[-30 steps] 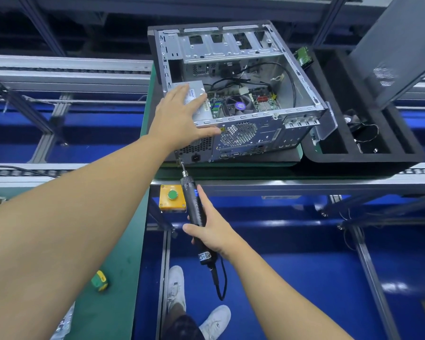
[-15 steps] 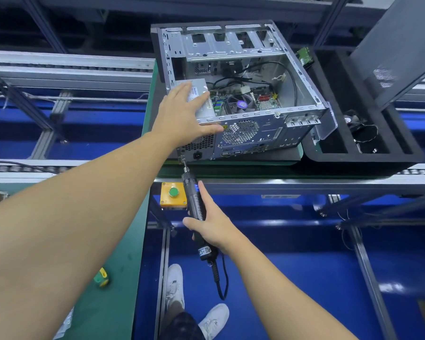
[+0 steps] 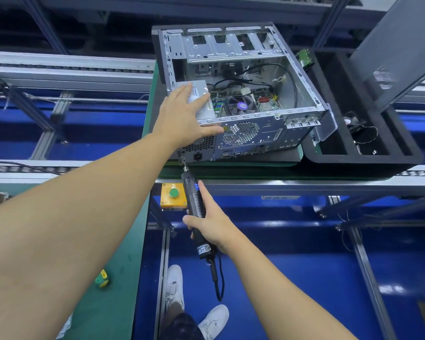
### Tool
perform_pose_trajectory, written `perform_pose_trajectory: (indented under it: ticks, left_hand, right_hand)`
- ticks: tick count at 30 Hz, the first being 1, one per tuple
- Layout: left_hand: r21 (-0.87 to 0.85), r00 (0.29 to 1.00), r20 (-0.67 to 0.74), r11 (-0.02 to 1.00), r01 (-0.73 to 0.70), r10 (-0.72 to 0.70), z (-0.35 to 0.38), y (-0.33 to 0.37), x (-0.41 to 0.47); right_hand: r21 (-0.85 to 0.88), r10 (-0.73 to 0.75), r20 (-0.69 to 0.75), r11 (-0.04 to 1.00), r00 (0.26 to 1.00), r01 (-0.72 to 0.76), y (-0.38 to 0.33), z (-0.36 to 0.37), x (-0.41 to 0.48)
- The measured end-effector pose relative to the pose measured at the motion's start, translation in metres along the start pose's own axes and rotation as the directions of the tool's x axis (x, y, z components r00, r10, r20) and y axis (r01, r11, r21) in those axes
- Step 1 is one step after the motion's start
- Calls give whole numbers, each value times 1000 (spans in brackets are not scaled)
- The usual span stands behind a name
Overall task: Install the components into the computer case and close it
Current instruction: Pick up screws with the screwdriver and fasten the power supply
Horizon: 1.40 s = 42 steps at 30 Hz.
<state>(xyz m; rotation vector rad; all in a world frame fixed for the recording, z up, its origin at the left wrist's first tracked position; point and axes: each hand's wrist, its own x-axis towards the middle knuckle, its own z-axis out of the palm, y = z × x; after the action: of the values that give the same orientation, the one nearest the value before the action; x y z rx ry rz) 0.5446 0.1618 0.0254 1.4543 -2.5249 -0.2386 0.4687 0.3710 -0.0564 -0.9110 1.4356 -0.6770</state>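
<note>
The open computer case (image 3: 302,69) lies on its side on the green bench, with its inside facing up. A motherboard with a fan (image 3: 242,106) and black cables show inside. My left hand (image 3: 184,116) rests flat with straight fingers on the silver power supply (image 3: 201,88) at the case's near left corner, thumb along the rear edge. My right hand (image 3: 211,223) grips a black electric screwdriver (image 3: 194,204). Its bit touches the lower left corner of the case's rear panel (image 3: 253,141), beside the power socket.
A black foam tray (image 3: 368,157) with a small fan and wires stands right of the case. The dark side panel (image 3: 402,45) leans at the upper right. A yellow box with a green button (image 3: 173,195) hangs below the bench edge. Conveyor rails run left.
The view has shifted slightly. Both hands hold the same places, the screwdriver bit staying at the rear panel's lower left corner.
</note>
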Motion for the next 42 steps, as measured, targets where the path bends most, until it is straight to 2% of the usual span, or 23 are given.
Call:
perform_pose_trajectory:
  ticks: [4, 8, 13, 19, 27, 34, 37, 42]
  left_hand:
    - [5, 1000, 2, 1000, 3, -3, -1, 1, -1]
    - [18, 1000, -1, 1000, -6, 6, 0, 0, 0]
    - [24, 1000, -1, 1000, -7, 7, 2, 0, 1]
    - [34, 1000, 3, 999, -2, 2, 2, -1, 2]
    - [56, 999, 32, 998, 1, -3, 0, 2, 2]
    - [323, 994, 94, 946, 28, -61, -1, 23, 4]
    - [330, 990, 70, 939, 96, -126, 5, 34, 1]
    - [313, 998, 19, 949, 45, -54, 7, 26, -1]
  right_hand:
    - [-49, -78, 24, 996, 997, 80, -2, 2, 1]
    - [-37, -19, 3, 999, 1000, 19, -4, 4, 4]
    - [89, 56, 49, 994, 997, -60, 6, -5, 0]
    - [170, 45, 20, 984, 999, -48, 16, -5, -4]
    - [95, 21, -24, 995, 1000, -18, 8, -29, -24]
    - [82, -53, -75, 995, 996, 59, -7, -65, -49]
    - [106, -94, -96, 989, 991, 104, -17, -80, -55]
    - [152, -183, -120, 968, 976, 200, -34, -101, -54]
